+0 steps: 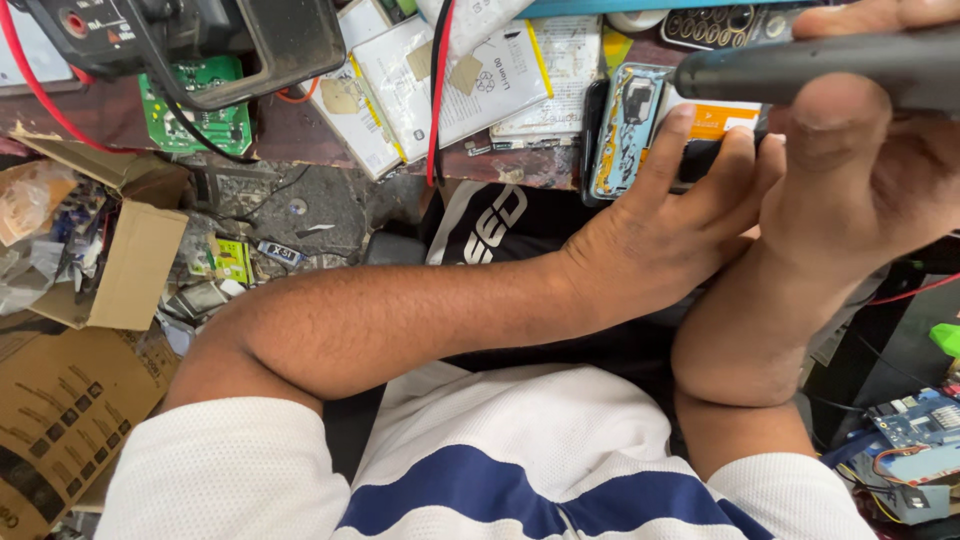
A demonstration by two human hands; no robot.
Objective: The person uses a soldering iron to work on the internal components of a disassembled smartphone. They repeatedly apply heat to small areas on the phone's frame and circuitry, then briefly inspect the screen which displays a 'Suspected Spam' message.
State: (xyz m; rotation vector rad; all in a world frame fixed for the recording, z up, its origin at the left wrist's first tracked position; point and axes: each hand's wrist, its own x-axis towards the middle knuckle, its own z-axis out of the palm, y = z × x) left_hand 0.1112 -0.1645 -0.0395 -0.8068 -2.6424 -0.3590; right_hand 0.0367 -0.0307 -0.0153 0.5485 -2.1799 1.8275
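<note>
My left hand [668, 215] reaches across to the desk edge, its fingers gripping an opened phone [625, 128] with its back off and blue inner frame and parts showing. My right hand [868, 160] is closed around a dark grey pen-shaped tool [800, 68] that points left, its tip just above the phone's top right corner. An orange and white battery label [712, 118] shows between my fingers.
Several flat white batteries [470, 80] lie on the worn desk [300, 135]. A green circuit board [195, 105] and a black meter [250, 40] with red leads sit at top left. Cardboard boxes [110, 250] stand on the floor at left. A blue board [915, 420] is at lower right.
</note>
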